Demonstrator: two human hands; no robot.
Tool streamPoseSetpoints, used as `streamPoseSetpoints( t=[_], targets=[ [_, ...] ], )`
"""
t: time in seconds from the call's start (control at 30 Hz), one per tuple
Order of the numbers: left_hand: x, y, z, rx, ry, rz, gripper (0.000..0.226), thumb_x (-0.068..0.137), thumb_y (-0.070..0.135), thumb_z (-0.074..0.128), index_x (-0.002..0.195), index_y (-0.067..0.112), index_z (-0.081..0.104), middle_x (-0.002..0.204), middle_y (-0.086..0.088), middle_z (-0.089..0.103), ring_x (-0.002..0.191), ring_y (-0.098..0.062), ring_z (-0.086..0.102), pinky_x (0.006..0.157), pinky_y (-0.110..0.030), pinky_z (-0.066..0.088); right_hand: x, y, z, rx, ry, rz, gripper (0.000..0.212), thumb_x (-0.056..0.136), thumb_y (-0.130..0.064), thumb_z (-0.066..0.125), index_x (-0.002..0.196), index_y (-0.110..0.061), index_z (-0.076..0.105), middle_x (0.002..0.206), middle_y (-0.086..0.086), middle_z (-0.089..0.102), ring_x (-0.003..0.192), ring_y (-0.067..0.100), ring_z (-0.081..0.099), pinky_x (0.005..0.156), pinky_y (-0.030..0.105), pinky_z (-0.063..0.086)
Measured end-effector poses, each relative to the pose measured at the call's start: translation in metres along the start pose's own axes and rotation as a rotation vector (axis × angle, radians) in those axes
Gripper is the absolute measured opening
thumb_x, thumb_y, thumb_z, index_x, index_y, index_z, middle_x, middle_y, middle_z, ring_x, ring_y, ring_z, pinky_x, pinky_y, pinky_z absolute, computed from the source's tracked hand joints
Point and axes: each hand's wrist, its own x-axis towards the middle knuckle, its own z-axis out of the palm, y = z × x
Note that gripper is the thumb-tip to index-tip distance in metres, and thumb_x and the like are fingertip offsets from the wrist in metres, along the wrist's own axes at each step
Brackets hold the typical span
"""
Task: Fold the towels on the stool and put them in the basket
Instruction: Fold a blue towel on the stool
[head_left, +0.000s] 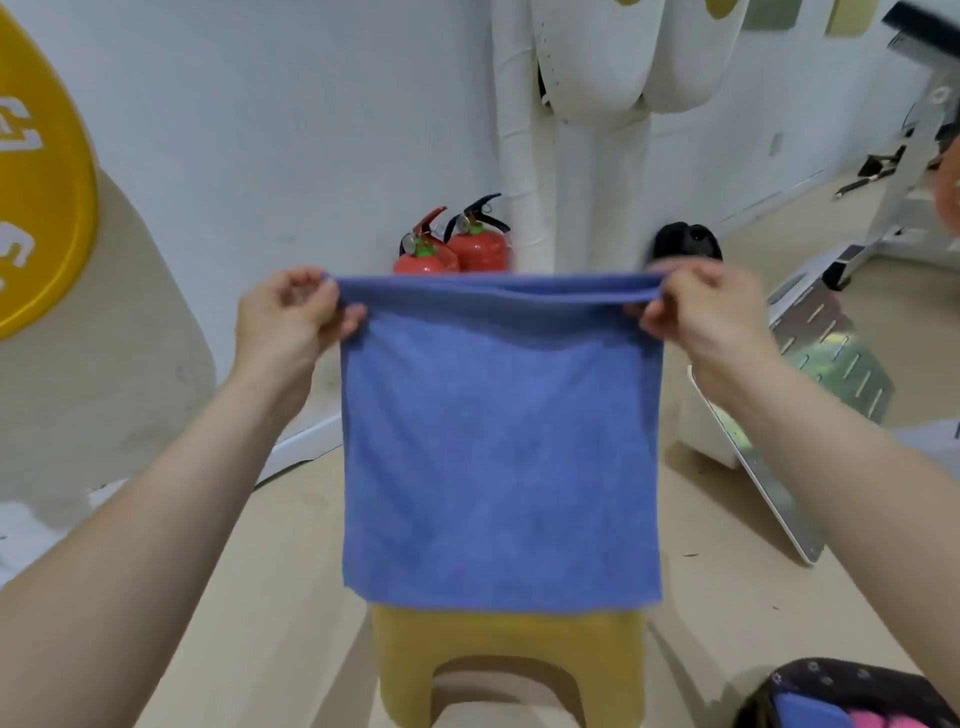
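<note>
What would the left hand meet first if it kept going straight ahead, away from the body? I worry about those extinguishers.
Probably nothing soon: the left hand, pinching the blue towel, points toward the white wall. The extinguishers sit lower, rightward; depth unclear.

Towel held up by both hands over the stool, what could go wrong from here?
1. The towel hangs only from corner pinches by the left hand and right hand; a slipped grip could drop it to the floor.
2. It hides most of the stool, so it may be laid down off-centre.
3. The basket sits at the frame's edge, easy to miss.
</note>
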Motion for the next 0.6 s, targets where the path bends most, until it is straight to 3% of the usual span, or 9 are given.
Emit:
streamPoseSetpoints(
  t=[0.07, 0.13, 0.23, 0.33, 0.43, 0.53, 0.6],
  targets=[
    [0.006, 0.020, 0.008, -0.159, -0.031, 0.132, 0.018, 0.094, 0.004, 0.055, 0.081, 0.016, 0.057, 0.077, -0.001, 0.060, 0.069, -0.016, 0.066, 0.082, -0.030, 0.057, 0.002, -0.024, 0.004, 0.086, 0.056, -0.242, 0.033, 0.087, 0.003, 0.042, 0.079, -0.018, 0.066, 0.062, -0.002, 0.058, 0.049, 0.003, 0.054, 0.059, 0.019, 0.051],
    [0.009, 0.033, 0.010, -0.265, -0.071, 0.170, 0.015, 0.093, 0.005, 0.056, 0.083, 0.015, 0.059, 0.081, -0.004, 0.062, 0.079, -0.022, 0.066, 0.087, -0.034, 0.055, 0.002, -0.040, 0.003, 0.109, 0.098, -0.405, 0.032, 0.084, 0.001, 0.044, 0.080, -0.020, 0.068, 0.070, -0.005, 0.062, 0.059, 0.003, 0.058, 0.065, 0.019, 0.052],
    [0.004, 0.028, 0.002, -0.331, -0.110, 0.092, 0.017, 0.090, 0.001, 0.056, 0.080, 0.014, 0.063, 0.081, -0.008, 0.060, 0.081, -0.025, 0.063, 0.087, -0.035, 0.054, -0.004, -0.040, -0.011, 0.027, 0.114, -0.441, 0.031, 0.077, -0.003, 0.045, 0.070, -0.022, 0.069, 0.057, -0.009, 0.062, 0.054, 0.009, 0.058, 0.057, 0.024, 0.051],
    [-0.011, 0.004, -0.017, -0.238, -0.148, -0.054, 0.024, 0.087, -0.004, 0.056, 0.074, 0.014, 0.065, 0.071, -0.005, 0.057, 0.070, -0.020, 0.054, 0.082, -0.032, 0.055, -0.015, -0.025, -0.031, -0.200, -0.081, -0.302, 0.024, 0.074, -0.001, 0.046, 0.063, -0.013, 0.064, 0.039, -0.003, 0.047, 0.040, 0.016, 0.048, 0.048, 0.028, 0.044],
    [-0.036, -0.028, -0.044, -0.096, -0.241, -0.266, 0.009, 0.078, -0.001, 0.060, 0.076, 0.008, 0.062, 0.053, 0.001, 0.053, 0.051, -0.012, 0.053, 0.065, -0.025, 0.056, -0.032, -0.009, -0.053, -0.499, -0.481, -0.068, 0.026, 0.080, 0.013, 0.041, 0.072, 0.001, 0.063, 0.048, 0.017, 0.055, 0.036, 0.013, 0.051, 0.041, 0.019, 0.038],
    [-0.067, -0.067, -0.065, 0.132, -0.290, -0.442, 0.003, 0.070, 0.005, 0.068, 0.068, 0.007, 0.067, 0.051, -0.001, 0.056, 0.048, -0.009, 0.055, 0.056, -0.019, 0.054, -0.053, 0.025, -0.065, -0.672, -0.804, 0.204, 0.026, 0.083, 0.014, 0.040, 0.079, -0.001, 0.061, 0.049, 0.014, 0.058, 0.050, 0.019, 0.064, 0.045, 0.019, 0.041],
    [-0.081, -0.093, -0.079, 0.368, -0.345, -0.520, 0.018, 0.076, -0.005, 0.068, 0.064, 0.009, 0.070, 0.061, -0.006, 0.061, 0.055, -0.011, 0.057, 0.055, -0.017, 0.053, -0.069, 0.052, -0.065, -0.781, -0.965, 0.343, 0.022, 0.083, 0.010, 0.041, 0.082, -0.005, 0.058, 0.050, 0.011, 0.059, 0.061, 0.025, 0.068, 0.054, 0.026, 0.045]
  ],
)
